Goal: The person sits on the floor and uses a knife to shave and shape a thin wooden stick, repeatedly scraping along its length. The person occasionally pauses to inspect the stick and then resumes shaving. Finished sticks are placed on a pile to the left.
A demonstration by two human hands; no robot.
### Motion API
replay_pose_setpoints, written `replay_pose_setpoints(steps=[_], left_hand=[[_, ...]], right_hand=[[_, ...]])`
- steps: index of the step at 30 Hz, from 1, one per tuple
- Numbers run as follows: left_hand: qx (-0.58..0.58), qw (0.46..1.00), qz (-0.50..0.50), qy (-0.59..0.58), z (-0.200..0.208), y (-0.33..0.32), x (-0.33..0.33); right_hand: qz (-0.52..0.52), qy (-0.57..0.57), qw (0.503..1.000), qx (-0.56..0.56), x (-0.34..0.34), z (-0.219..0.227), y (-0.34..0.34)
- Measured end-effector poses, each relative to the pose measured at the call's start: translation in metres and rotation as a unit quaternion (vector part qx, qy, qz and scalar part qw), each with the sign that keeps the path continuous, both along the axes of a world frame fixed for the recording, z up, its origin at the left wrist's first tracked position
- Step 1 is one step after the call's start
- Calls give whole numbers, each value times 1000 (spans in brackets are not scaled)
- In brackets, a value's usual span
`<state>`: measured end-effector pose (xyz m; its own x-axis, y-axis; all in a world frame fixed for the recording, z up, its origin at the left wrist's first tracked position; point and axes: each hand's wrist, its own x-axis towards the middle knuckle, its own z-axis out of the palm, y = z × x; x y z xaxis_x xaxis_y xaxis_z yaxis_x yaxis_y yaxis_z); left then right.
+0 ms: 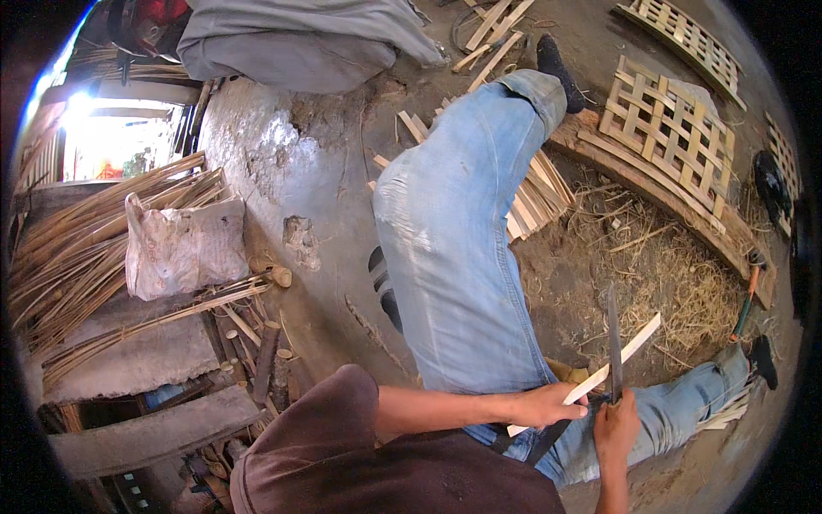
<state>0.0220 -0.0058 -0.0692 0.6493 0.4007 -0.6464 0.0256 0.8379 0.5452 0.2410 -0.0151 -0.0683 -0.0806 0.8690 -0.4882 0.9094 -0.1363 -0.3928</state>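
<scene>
While left grip (548,404) clamps pale strip (638,337) and right grip (618,420) knife (615,347), blade crosses strip; open room above shavings (676,295).

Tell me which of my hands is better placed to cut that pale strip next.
Likely your right hand: it grips the knife, which crosses the pale strip in view. Your left hand is occupied holding the pale strip.

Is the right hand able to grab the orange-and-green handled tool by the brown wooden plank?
Probably not easily: the right hand is closed around a long grey metal knife, and the tool is farther out, near the dark-socked foot.
</scene>
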Motion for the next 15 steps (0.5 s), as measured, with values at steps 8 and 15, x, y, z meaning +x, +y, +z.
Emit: replay_pose_setpoints(steps=[8,15], left_hand=[[53,998,-6,-14,1,4,0],[40,999,3,-7,-1,0,1]], right_hand=[[4,-32,999,2,0,-2,3],[-2,-21,1000,-17,0,1,4]])
